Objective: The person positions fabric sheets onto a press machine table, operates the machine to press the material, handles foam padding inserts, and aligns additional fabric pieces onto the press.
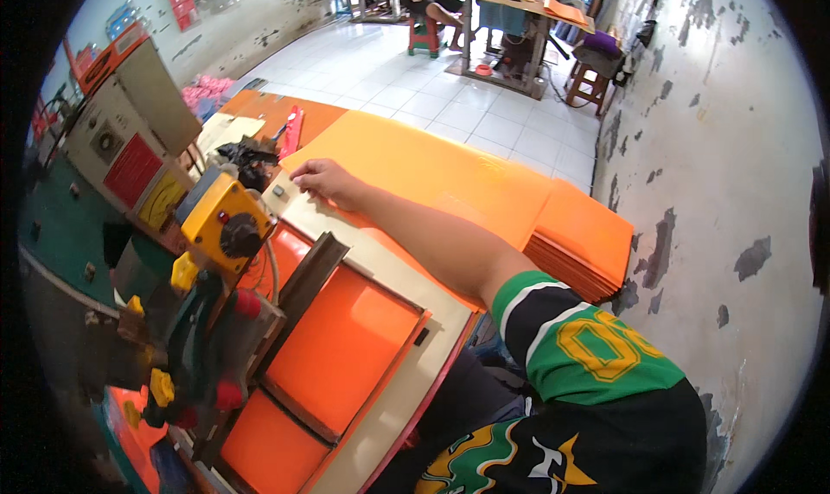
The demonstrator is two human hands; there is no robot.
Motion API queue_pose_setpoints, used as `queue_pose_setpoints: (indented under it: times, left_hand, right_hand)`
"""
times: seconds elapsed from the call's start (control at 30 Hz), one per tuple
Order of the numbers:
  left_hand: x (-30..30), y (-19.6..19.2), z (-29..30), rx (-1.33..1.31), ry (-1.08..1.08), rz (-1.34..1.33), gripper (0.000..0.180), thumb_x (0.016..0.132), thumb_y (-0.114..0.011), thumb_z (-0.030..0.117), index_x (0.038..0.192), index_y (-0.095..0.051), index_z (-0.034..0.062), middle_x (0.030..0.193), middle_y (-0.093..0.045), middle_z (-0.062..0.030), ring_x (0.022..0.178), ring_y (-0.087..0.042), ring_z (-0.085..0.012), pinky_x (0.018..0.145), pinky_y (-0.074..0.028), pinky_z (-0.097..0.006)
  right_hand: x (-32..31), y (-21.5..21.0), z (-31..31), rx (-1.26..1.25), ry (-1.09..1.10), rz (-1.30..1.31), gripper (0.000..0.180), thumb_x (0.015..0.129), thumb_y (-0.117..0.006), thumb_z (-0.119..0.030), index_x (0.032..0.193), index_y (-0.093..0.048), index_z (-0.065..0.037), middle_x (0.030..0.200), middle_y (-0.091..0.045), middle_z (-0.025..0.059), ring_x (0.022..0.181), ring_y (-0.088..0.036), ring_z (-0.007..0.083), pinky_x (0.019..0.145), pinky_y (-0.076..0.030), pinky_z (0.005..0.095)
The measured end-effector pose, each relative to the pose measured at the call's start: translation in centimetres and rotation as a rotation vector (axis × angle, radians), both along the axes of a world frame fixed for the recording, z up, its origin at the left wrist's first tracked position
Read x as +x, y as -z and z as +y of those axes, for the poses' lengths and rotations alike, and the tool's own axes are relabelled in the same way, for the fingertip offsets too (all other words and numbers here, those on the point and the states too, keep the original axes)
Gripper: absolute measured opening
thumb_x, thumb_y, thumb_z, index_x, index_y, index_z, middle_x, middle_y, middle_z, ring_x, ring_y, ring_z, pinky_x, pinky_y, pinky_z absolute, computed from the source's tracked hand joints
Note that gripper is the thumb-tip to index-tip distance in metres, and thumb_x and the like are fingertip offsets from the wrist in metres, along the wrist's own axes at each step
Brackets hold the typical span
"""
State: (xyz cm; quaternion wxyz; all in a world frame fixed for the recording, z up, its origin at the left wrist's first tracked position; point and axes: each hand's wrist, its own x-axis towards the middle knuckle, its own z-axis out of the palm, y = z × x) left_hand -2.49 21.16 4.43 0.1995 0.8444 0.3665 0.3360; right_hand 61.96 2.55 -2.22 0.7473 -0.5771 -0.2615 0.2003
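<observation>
My right hand (327, 183) reaches across to the far left corner of a stack of bright orange sheets (424, 170). Its fingers are loosely bent and a little apart, with the tips down at a cream board (393, 274), close to a small grey block (278, 191). I see no object held in it, though the undersides of the fingers are hidden. Nearer to me, an orange sheet (346, 347) lies on the board within a dark metal frame (298, 312). A smaller orange panel (275, 442) sits beside it. My left hand is out of view.
A machine at the left carries a yellow control box (226, 226) with a black knob, near a grey cabinet (130, 140). Another orange stack (579, 243) stands by the peeling wall (692, 191). Beyond the tiled floor (415, 96), a person sits at a worktable (519, 10).
</observation>
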Motion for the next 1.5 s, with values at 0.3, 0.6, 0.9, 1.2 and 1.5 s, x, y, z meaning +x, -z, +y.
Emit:
queue_pose_setpoints:
  times: [0.3,0.6,0.9,1.2,1.5]
  left_hand:
    - [1.9,-1.2,0.8,0.115,-0.020,-0.013,0.040,0.102,-0.052,0.026,0.126,-0.059,-0.0052,0.124,-0.063,-0.0199,0.110,-0.061,-0.0327,0.093,-0.047,-0.039]
    - [1.9,-0.1,2.5,0.278,0.016,0.087,0.040,0.102,-0.051,0.026,0.125,-0.059,-0.0055,0.124,-0.062,-0.0215,0.112,-0.061,-0.0341,0.095,-0.047,-0.039]
    - [0.7,1.5,4.0,0.330,0.003,0.190,0.041,0.103,-0.047,0.026,0.124,-0.059,-0.0063,0.124,-0.062,-0.0215,0.115,-0.059,-0.0348,0.097,-0.047,-0.038]
    - [0.2,1.8,4.1,0.320,-0.034,0.234,0.041,0.103,-0.047,0.030,0.127,-0.060,-0.0017,0.125,-0.063,-0.0182,0.115,-0.060,-0.0322,0.095,-0.048,-0.038]
    - [-0.7,3.0,5.5,0.143,-0.055,0.252,0.039,0.100,-0.041,0.006,0.136,-0.050,-0.0031,0.136,-0.055,-0.0186,0.130,-0.049,-0.0326,0.106,-0.039,-0.041]
  right_hand:
    - [-0.4,-0.6,-0.4,0.000,-0.016,0.009,0.022,0.091,-0.063,-0.015,0.107,-0.063,-0.001,0.083,-0.060,0.0047,0.070,-0.053,0.0112,0.065,-0.047,0.0259]
    - [-0.4,-0.5,0.4,-0.059,0.015,-0.001,0.027,0.090,-0.064,-0.018,0.111,-0.064,-0.001,0.085,-0.060,0.0040,0.074,-0.054,0.0112,0.066,-0.046,0.0258]
    - [-1.2,-1.4,-0.4,-0.026,-0.049,0.040,0.026,0.093,-0.061,-0.015,0.113,-0.062,0.000,0.086,-0.058,0.0035,0.073,-0.051,0.0095,0.066,-0.042,0.0228]
    - [-0.7,-0.5,0.1,-0.018,-0.031,0.021,0.027,0.091,-0.064,-0.018,0.112,-0.063,0.000,0.088,-0.060,0.0048,0.076,-0.054,0.0117,0.068,-0.047,0.0281]
    - [-0.6,-0.7,-0.3,-0.038,-0.039,0.011,0.028,0.092,-0.062,-0.018,0.114,-0.062,-0.001,0.088,-0.059,0.0048,0.079,-0.055,0.0122,0.070,-0.050,0.0284]
